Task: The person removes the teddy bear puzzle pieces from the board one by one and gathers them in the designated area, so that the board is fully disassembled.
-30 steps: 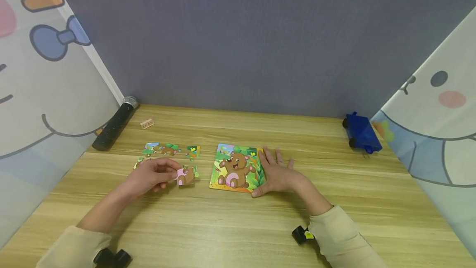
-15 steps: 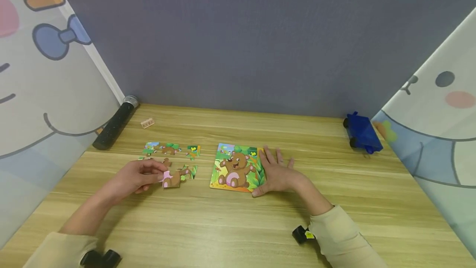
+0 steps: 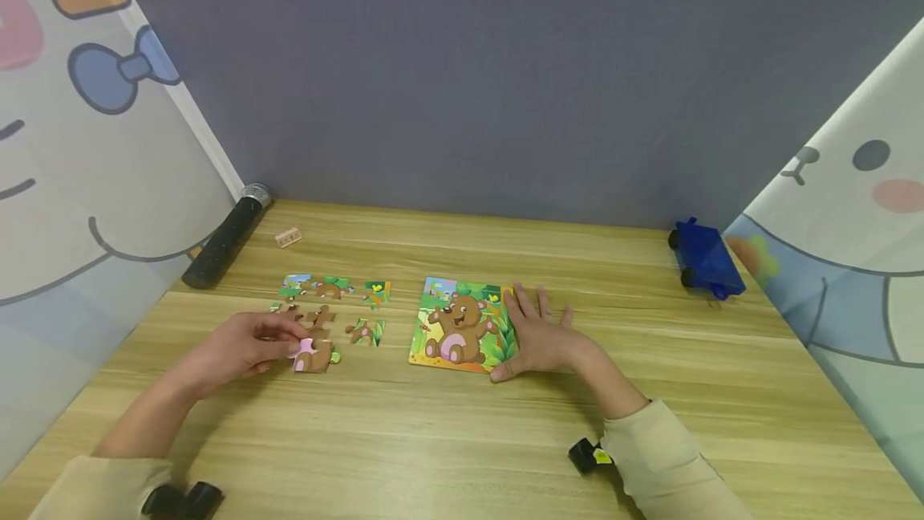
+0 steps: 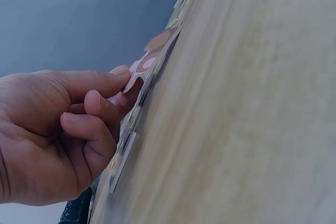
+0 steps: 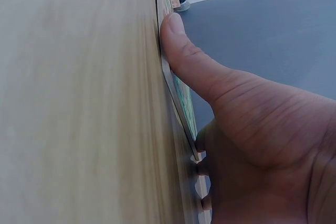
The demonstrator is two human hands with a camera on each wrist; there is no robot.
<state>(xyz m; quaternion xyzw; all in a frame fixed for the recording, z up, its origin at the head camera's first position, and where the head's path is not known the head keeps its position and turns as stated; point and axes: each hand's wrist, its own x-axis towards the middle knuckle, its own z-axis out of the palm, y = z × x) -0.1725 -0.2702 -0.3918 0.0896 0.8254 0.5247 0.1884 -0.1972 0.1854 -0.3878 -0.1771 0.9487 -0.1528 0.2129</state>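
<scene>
Between thumb and fingers my left hand point(image 3: 241, 350) pinches a brown and pink jigsaw puzzle piece point(image 3: 314, 356). In the left wrist view the piece point(image 4: 152, 56) is tilted close to the tabletop. Several other puzzle pieces point(image 3: 332, 288) lie behind it, some joined or nearly touching; the hand partly hides those at the left. A square bear picture board point(image 3: 456, 326) lies flat at the middle. My right hand point(image 3: 543, 341) rests with spread fingers along its right edge, and in the right wrist view the thumb point(image 5: 181, 45) touches the board's edge.
At the back left a black microphone point(image 3: 227, 239) leans by the printed side wall, near a small pinkish block point(image 3: 288, 237). A blue wheeled toy cart point(image 3: 706, 260) stands at the back right. A grey partition point(image 3: 462, 87) closes off the rear of the wooden table point(image 3: 433, 440).
My left hand has carried the puzzle piece leftward and slightly toward the front, uncovering the pieces behind it. The right hand has stayed on the board.
</scene>
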